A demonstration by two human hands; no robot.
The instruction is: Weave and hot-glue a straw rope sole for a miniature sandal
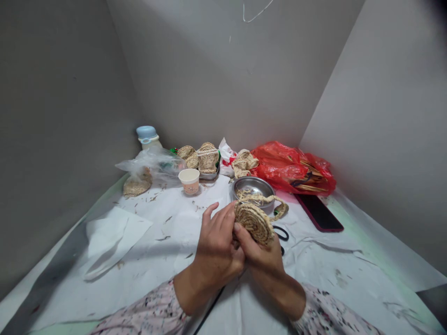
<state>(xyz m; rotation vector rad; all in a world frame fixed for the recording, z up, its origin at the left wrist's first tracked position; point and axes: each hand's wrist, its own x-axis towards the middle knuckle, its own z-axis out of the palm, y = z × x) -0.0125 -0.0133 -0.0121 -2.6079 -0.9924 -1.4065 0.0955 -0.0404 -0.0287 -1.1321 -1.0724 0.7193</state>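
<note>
- The coiled straw sole [254, 222] is held up in the air between both hands, above the near middle of the paper sheet [115, 237], tilted with its face toward the right.
- The left hand [216, 242] curls around the sole's left edge, its fingers [223, 216] slightly spread and supporting it from behind.
- The right hand [260, 256] pinches the lower edge, its thumb [242, 231] pressed on the face.
- This two-sided grip appears well suited to keeping the coils packed tightly.
- A braided straw loop [267, 200] arcs from the sole's top, over the steel bowl [244, 182].
- Black-handled scissors [281, 232] lie just beyond the right hand.
- Woven straw sandals [207, 158] stand near the far edge, beside a paper cup [189, 180] and a red plastic bag [289, 167].
</note>
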